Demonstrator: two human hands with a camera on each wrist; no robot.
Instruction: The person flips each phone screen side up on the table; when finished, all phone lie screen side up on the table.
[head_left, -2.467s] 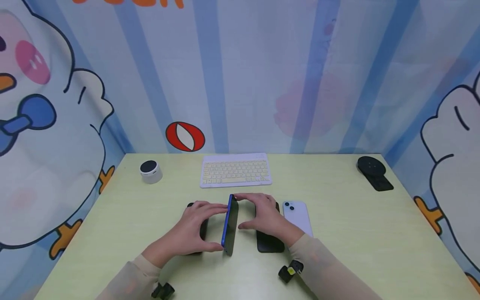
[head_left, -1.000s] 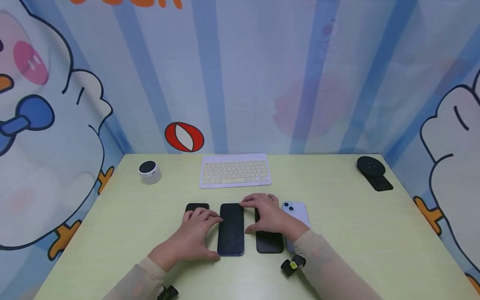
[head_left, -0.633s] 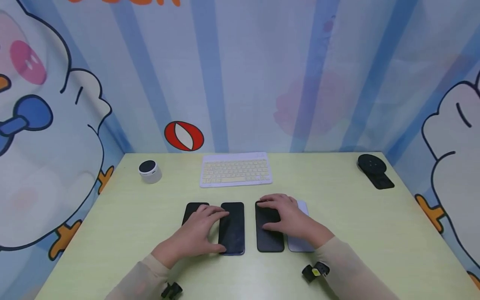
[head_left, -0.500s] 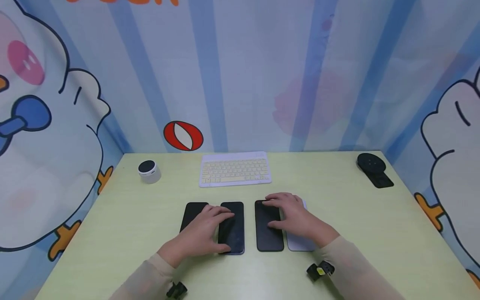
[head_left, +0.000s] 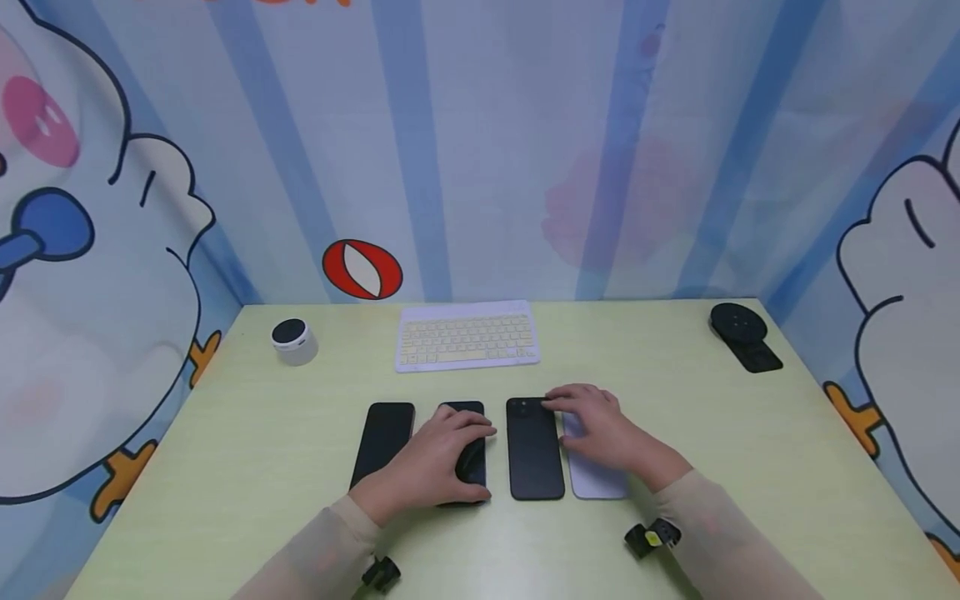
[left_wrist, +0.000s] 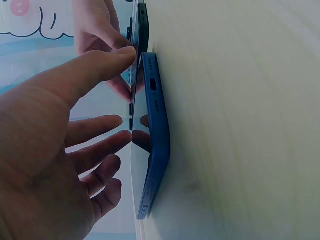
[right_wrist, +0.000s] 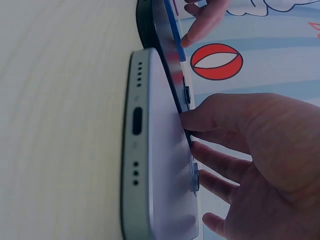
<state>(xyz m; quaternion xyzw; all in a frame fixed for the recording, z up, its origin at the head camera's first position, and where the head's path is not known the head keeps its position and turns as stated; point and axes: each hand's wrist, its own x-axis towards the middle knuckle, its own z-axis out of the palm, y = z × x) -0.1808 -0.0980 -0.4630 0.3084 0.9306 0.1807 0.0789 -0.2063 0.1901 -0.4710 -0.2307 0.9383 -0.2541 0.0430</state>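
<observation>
My left hand (head_left: 435, 458) hovers over a blue-edged phone (head_left: 472, 467) lying glossy screen up, its thumb and fingers spread across it. In the left wrist view, the fingers reflect in that screen beside the blue frame (left_wrist: 159, 110). My right hand (head_left: 609, 437) is above a lilac phone (head_left: 597, 483), which lies camera side up. Its thumb and index fingertips reach the right edge of a black phone (head_left: 536, 458), also back up. Its other fingers bend loosely over the lilac phone (right_wrist: 170, 165) in the right wrist view. Neither hand grips anything.
Another black phone (head_left: 382, 442) lies at the left end of the row, partly under my left forearm. Behind the row are a lilac keyboard (head_left: 467, 337), a small white cylinder with a dark top (head_left: 295, 342) and a black round-topped stand (head_left: 742, 329).
The blue-edged phone, earlier on edge between both hands, now lies flat, screen up. My right hand has moved right, past the black phone; my left has moved right over the blue-edged phone.
</observation>
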